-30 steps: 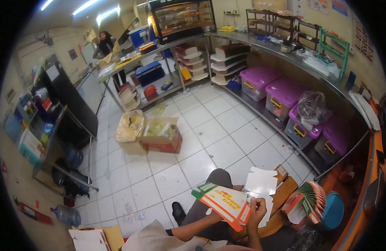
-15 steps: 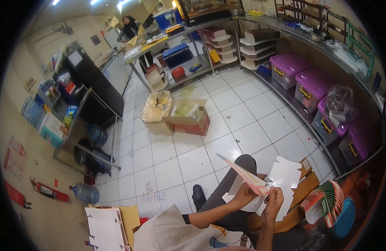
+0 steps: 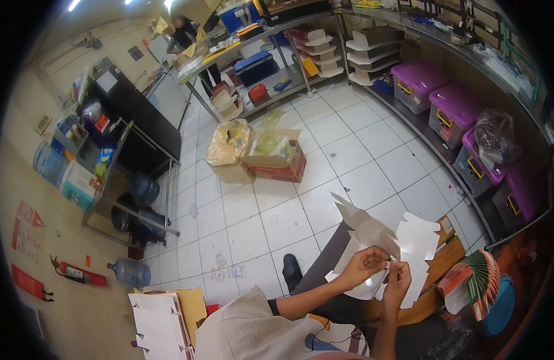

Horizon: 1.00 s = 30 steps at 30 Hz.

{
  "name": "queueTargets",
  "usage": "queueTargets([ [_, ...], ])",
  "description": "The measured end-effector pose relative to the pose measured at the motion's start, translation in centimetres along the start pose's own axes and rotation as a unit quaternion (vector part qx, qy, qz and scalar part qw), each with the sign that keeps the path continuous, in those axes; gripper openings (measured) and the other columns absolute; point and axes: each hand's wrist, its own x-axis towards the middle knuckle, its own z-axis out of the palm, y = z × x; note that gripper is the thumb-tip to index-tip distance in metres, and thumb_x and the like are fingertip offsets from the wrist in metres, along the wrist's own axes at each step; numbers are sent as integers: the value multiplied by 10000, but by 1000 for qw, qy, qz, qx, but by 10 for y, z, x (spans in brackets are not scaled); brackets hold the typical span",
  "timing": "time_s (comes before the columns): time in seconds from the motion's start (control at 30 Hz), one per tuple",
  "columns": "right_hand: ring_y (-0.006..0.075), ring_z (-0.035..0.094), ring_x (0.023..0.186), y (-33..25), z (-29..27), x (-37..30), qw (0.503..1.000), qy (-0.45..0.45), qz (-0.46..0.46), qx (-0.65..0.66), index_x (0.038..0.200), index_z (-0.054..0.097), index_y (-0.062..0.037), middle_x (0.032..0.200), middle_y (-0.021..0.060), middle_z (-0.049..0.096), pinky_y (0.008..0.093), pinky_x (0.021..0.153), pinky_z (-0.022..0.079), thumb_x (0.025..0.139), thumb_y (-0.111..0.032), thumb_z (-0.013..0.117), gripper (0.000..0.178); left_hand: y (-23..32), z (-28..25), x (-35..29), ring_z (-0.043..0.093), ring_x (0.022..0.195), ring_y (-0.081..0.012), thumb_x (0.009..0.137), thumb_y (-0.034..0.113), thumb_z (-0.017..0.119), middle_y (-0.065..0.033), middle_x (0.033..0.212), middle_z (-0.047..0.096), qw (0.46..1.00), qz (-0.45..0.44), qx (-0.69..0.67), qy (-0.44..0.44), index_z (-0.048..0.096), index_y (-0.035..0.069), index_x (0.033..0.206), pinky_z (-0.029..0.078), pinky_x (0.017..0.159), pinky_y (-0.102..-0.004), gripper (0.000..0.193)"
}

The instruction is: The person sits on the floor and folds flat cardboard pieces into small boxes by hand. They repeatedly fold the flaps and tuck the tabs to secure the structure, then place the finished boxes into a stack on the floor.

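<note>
A partly folded cardboard box [image 3: 420, 235] with a white inside and notched flaps lies open over my lap. One greyish panel of it stands raised toward the far side. My left hand [image 3: 366, 265] is closed at the near corner of that panel, its fingers curled inward. Close beside it on the right, my right hand [image 3: 397, 281] pinches the same corner, fingertips almost touching the left hand's. A small green bit shows between the fingertips. The fingers partly cover the fold they grip.
Fanned green-and-orange printed sheets [image 3: 474, 282] rest on the right, beside a blue round object [image 3: 499, 307]. Flat white cardboard pieces [image 3: 160, 321] are stacked at my left. Ahead stand an open carton [image 3: 283, 165] and a wrapped box [image 3: 229, 147]. Another person [image 3: 184, 36] stands far back.
The raised printed panel, earlier tilted with its coloured side showing, now shows its plain inner side. My hands have shifted slightly, the left one now more curled. The view has moved a little.
</note>
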Motion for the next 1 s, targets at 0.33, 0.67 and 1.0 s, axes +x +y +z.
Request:
queueTargets([
  [0.33,78,447,598,-2,-3,-16,976,102,-149,-119,687,449,0,627,13,433,219,551,379,789,-21,626,205,8,4,-7,504,1056,-161,812,24,603,-99,1148,507,993,-98,-55,39,448,-4,1168,420,898,-277,389],
  [0.67,69,487,555,0,-8,-13,998,-1,-51,41,717,431,-34,644,-1,453,208,465,405,824,-26,584,187,8,1,-10,520,1007,-132,868,81,548,-59,1072,535,999,-23,-22,-27,471,4,1111,397,903,-270,266],
  [1.0,50,464,515,7,-10,-17,992,21,-82,89,751,429,-58,653,-4,479,188,457,403,840,-35,554,155,8,-6,3,474,1085,-172,834,143,598,-95,1162,494,986,34,101,-130,429,15,1182,380,929,-315,407],
])
